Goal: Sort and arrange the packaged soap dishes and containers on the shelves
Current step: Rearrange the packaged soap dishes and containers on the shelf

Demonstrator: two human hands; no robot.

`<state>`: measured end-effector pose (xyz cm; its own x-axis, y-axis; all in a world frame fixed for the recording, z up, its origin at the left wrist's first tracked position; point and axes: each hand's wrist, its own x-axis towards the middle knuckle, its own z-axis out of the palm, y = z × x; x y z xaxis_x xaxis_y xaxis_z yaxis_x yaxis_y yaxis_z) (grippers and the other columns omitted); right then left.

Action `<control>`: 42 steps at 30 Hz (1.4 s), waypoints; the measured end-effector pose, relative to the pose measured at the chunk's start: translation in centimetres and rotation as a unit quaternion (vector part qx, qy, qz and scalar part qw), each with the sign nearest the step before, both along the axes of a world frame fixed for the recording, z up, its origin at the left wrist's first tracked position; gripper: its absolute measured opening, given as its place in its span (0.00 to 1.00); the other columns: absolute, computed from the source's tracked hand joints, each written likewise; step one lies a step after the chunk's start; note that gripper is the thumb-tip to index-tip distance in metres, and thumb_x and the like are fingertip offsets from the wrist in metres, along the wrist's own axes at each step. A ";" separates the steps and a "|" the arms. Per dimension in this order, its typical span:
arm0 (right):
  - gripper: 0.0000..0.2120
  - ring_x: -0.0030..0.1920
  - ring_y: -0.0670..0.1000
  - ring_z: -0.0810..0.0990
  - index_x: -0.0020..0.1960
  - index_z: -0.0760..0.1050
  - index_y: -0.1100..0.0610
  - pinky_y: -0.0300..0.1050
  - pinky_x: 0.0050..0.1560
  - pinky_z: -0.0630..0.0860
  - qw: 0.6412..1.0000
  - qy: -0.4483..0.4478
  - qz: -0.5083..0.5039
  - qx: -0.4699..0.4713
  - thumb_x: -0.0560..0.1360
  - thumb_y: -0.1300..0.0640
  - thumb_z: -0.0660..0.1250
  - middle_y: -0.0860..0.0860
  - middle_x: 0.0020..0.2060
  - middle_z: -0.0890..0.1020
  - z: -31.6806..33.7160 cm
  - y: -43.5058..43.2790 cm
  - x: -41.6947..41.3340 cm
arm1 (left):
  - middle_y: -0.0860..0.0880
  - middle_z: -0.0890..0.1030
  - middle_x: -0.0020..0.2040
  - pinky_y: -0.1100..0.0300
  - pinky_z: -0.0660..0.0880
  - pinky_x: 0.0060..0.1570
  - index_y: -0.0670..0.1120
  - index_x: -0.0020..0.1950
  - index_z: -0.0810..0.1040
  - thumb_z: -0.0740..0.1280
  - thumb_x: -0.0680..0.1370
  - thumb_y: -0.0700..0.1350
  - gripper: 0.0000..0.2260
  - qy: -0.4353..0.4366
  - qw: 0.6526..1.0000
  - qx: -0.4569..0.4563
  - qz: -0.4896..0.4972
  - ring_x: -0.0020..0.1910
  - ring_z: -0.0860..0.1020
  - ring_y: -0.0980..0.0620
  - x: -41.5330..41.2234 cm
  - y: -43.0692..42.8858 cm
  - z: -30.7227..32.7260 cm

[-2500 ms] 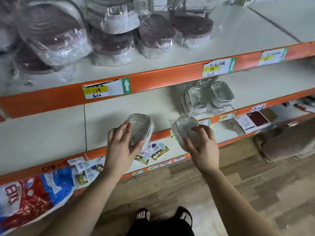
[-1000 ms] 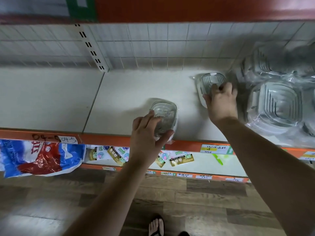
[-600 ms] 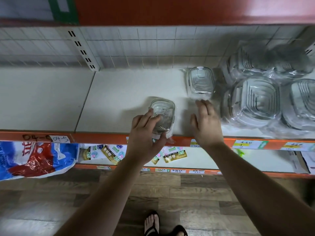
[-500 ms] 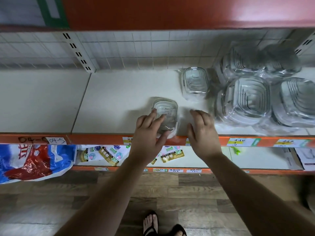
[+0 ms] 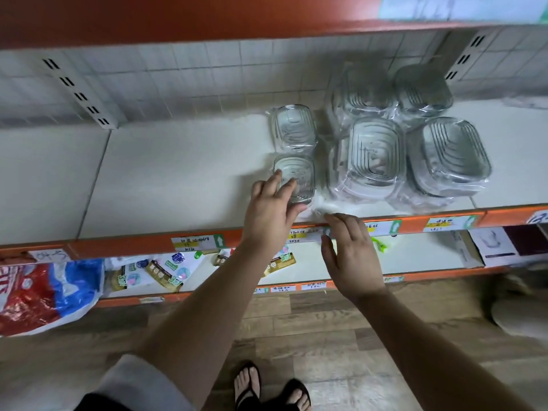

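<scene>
Shelf (image 5: 178,173): white board with an orange front lip, tiled wall behind, the left half bare. A lower shelf beneath it carries a red-and-blue plastic bag (image 5: 38,292) at far left, with small printed packets (image 5: 161,274) beside it.

Large wrapped containers (image 5: 373,158): four clear, ribbed, shrink-wrapped ones sit two by two on the right half of the shelf, touching one another.

Left hand (image 5: 269,212): reaches over the lip. The fingers lie on top of the front soap dish, thumb curled against its near right corner, grasping it.

Right hand (image 5: 350,256): held in front of the orange lip, fingers loose and released, nothing in them. The fingertips are just beside the loose wrap at the shelf's edge; contact unclear.

Front soap dish (image 5: 299,176): small, clear and wrapped, resting on the shelf near the lip, just left of the large containers.

Back soap dish (image 5: 295,129): same kind, directly behind the front one, end to end and nearly touching.

Price labels (image 5: 197,243): stuck along the orange lip; writing illegible.
</scene>
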<state>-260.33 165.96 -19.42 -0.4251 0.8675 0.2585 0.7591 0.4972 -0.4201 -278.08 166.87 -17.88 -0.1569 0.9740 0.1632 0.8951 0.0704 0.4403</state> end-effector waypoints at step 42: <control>0.14 0.45 0.58 0.81 0.48 0.81 0.59 0.49 0.47 0.78 0.963 0.079 0.233 0.109 0.76 0.52 0.61 0.53 0.44 0.84 26.3 -15.1 -24.4 | 0.46 0.82 0.45 0.52 0.72 0.47 0.42 0.49 0.80 0.60 0.78 0.47 0.13 0.138 0.965 0.146 0.171 0.41 0.80 0.44 -23.6 -30.9 24.6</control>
<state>-284.73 150.85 6.93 -0.6958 0.5100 0.5058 0.3671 0.8578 -0.3598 -301.69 136.00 6.75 -0.3720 0.7789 0.5049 0.9275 0.2909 0.2346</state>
